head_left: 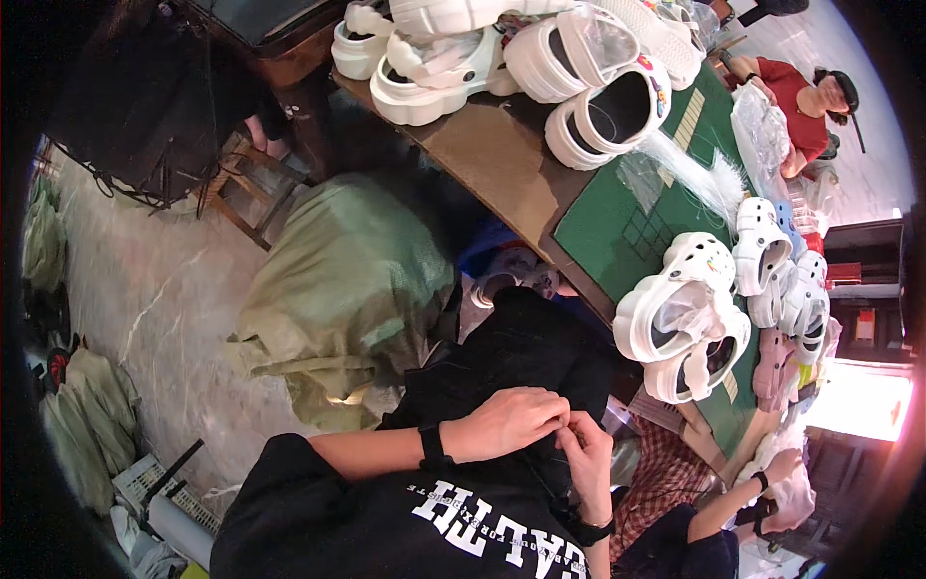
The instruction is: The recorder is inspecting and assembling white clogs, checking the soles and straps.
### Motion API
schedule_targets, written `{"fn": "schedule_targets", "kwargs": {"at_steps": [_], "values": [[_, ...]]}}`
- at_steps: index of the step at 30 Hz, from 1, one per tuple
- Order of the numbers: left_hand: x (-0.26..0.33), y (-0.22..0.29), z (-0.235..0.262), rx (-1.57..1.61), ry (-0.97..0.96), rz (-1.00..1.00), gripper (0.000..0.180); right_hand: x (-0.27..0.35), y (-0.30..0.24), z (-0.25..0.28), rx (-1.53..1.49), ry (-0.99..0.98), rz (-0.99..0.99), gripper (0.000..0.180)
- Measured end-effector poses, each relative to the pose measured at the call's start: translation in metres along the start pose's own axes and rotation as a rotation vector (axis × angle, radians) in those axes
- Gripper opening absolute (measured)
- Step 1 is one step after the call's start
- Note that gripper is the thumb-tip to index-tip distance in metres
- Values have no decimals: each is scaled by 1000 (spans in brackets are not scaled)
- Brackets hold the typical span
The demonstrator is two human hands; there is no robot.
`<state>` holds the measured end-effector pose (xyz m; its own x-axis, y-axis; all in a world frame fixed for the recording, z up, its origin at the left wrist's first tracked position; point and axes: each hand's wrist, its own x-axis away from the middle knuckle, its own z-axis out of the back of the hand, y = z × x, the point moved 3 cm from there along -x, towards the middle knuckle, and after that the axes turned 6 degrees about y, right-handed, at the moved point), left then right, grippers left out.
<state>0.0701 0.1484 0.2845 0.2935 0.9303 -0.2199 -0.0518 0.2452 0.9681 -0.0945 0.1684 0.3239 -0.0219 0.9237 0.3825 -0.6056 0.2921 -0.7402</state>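
Observation:
Over my dark-clothed lap, my left hand (509, 421) and my right hand (588, 455) meet fingertip to fingertip. The fingers of both are closed in a pinch. Whatever lies between them, if anything, is too small or hidden to make out. A black band circles each wrist. Nearest to my hands on the table is a pair of white clogs (678, 314) with thick soles and holes in the uppers. Clear plastic is tucked inside them, and a small coloured charm sits on one.
A green cutting mat (617, 224) covers part of the brown table (482, 179), with clear plastic strands (709, 188) on it. More white clogs (439, 82) crowd the far end. A green sack (347, 289) stands left. Co-workers sit opposite, including one in red (786, 101), and at right.

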Motion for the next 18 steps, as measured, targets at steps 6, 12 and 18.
{"fn": "schedule_targets", "kwargs": {"at_steps": [6,12,18], "values": [[4,-2,0,15,20,-5,8,1,6,-6,-15,5,-9,10],[6,-8,-6,0,43,-41,10,-1,11,-5,-35,-37,-53,8],[10,-7,0,-2,23,-4,10,-2,7,-12,-52,-49,-22,8]]}}
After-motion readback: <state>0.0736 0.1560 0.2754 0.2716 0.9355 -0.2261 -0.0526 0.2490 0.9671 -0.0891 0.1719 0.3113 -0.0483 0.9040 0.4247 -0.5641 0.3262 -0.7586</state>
